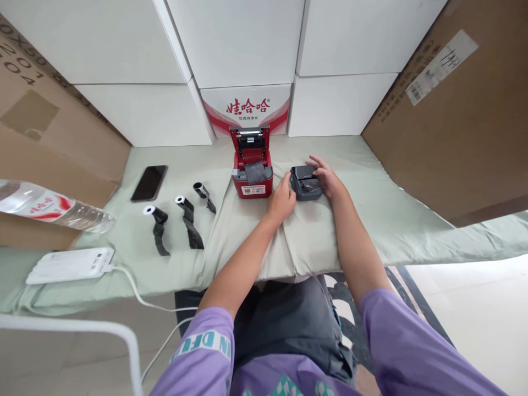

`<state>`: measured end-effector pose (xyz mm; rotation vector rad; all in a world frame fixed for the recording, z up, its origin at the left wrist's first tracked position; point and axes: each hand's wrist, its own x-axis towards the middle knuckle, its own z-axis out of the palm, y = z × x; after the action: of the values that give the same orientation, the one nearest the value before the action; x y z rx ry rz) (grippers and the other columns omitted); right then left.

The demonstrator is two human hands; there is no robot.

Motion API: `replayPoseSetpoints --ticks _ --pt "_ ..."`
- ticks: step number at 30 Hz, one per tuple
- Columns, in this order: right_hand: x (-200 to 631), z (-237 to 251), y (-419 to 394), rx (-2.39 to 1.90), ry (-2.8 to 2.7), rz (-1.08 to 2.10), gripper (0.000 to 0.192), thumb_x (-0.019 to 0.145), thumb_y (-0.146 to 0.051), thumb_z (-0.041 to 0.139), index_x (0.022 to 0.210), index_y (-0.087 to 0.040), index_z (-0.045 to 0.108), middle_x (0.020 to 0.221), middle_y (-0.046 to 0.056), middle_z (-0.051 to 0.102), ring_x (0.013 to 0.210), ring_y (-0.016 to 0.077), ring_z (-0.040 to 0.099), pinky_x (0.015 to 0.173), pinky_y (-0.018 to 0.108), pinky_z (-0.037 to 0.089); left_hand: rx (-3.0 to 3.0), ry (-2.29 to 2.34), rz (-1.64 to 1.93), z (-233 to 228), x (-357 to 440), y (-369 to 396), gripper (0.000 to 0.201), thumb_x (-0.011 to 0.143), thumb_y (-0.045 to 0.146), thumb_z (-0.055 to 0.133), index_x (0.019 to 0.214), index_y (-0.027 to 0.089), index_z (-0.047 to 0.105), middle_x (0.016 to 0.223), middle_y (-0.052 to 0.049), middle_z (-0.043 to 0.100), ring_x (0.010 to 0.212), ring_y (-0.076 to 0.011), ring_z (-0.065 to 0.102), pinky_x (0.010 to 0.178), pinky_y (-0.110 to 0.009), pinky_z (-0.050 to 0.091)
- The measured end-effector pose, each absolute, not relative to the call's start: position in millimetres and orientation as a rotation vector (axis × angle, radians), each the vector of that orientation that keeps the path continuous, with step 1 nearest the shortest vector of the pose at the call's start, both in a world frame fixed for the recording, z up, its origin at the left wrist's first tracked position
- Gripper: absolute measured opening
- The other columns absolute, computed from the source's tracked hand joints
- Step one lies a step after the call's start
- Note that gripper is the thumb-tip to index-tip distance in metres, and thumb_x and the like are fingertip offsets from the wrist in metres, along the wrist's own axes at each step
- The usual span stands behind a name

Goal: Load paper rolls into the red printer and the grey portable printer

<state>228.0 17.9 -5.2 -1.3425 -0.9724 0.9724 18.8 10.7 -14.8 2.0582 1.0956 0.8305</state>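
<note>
My left hand (282, 198) grips the left side of a small black portable printer (307, 190) that rests on the cloth. On the printer's right side is my right hand (325, 177), its thumb against the case and one finger stretched past the back. A shiny dark strip lies across the printer's front. Just left of it stands a red printer (253, 190) with its lid tilted up and a dark strip (256, 172) hanging over its front. Three small black paper rolls (155, 213), (185, 204), (201, 190) lie further left, their tails partly unrolled.
A black phone (149, 183) lies at the back left. Nearer are a water bottle (53, 206) and a white power bank (71, 265) with a cable trailing off the edge. White boxes (243, 44) wall the back; brown cartons (462, 110) stand at both sides.
</note>
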Motion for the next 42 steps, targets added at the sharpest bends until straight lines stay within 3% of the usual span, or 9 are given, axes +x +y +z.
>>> replayPoseSetpoints --ticks 2,5,8,14,23,29,34,42 --pt "227.4 0.8 14.9 -1.367 -1.056 0.804 0.06 0.066 -0.032 0.061 0.125 -0.03 0.07 0.136 0.005 0.069 0.122 0.0276 0.063 0.105 0.046 0.054 2.009 1.148 0.849 -15.2 19.0 11.8 0.066 0.094 0.014 0.047 0.16 0.014 0.041 0.156 -0.016 0.055 0.14 -0.0322 0.057 0.113 -0.045 0.051" --pt "223.0 16.9 3.3 -1.432 -1.285 0.44 0.029 0.083 -0.044 0.062 0.096 -0.026 0.08 0.12 0.008 0.075 0.12 0.0274 0.064 0.111 0.046 0.048 1.935 1.178 0.901 -16.6 19.7 13.6 0.065 0.093 0.013 0.047 0.158 0.015 0.043 0.157 -0.016 0.054 0.139 -0.0316 0.058 0.118 -0.047 0.047" --pt "213.1 33.1 -10.5 -1.585 -1.444 0.203 0.049 0.095 -0.06 0.051 0.082 -0.024 0.081 0.098 0.011 0.078 0.107 0.0283 0.069 0.105 0.047 0.049 1.873 1.138 0.965 -18.9 21.0 14.0 0.066 0.092 0.011 0.049 0.158 0.018 0.043 0.16 -0.013 0.052 0.139 -0.0297 0.058 0.12 -0.045 0.045" --pt "187.6 50.5 -21.7 -1.964 -1.557 0.12 0.079 0.101 -0.075 0.027 0.084 -0.021 0.082 0.085 0.014 0.078 0.096 0.0323 0.072 0.09 0.045 0.05 1.827 1.128 0.978 -19.9 21.8 12.4 0.066 0.09 0.008 0.05 0.155 0.02 0.045 0.156 -0.013 0.055 0.139 -0.0277 0.058 0.119 -0.043 0.046" --pt "174.1 47.4 -14.9 -1.875 -1.467 0.305 0.058 0.093 -0.067 0.062 0.057 -0.022 0.061 0.062 0.009 0.061 0.107 0.036 0.07 0.092 0.044 0.048 1.79 1.141 0.919 -16.5 20.4 14.3 0.066 0.09 0.008 0.051 0.155 0.02 0.044 0.152 -0.013 0.058 0.134 -0.027 0.061 0.114 -0.041 0.05" --pt "178.2 44.6 -5.1 -1.857 -1.455 0.326 0.057 0.09 -0.068 0.066 0.056 -0.022 0.06 0.061 0.009 0.061 0.109 0.0366 0.069 0.094 0.046 0.049 1.779 1.122 0.918 -17.7 19.3 13.9 0.067 0.092 0.008 0.05 0.157 0.02 0.042 0.152 -0.013 0.057 0.132 -0.0248 0.061 0.114 -0.04 0.049" --pt "181.5 46.0 -11.3 -1.919 -1.493 0.265 0.066 0.091 -0.079 0.052 0.062 -0.023 0.07 0.059 0.009 0.063 0.101 0.0351 0.072 0.093 0.047 0.05 1.792 1.137 0.926 -20.6 20.4 14.8 0.065 0.091 0.009 0.05 0.155 0.017 0.044 0.149 -0.013 0.061 0.129 -0.0249 0.063 0.111 -0.038 0.05" --pt "204.1 39.0 -22.0 -1.699 -1.43 0.435 0.069 0.088 -0.086 0.047 0.076 -0.025 0.079 0.075 0.008 0.076 0.104 0.0318 0.074 0.103 0.047 0.051 1.819 1.157 0.939 -22.2 20.9 14.8 0.063 0.091 0.01 0.05 0.153 0.019 0.047 0.145 -0.011 0.065 0.116 -0.0223 0.069 0.106 -0.036 0.053"
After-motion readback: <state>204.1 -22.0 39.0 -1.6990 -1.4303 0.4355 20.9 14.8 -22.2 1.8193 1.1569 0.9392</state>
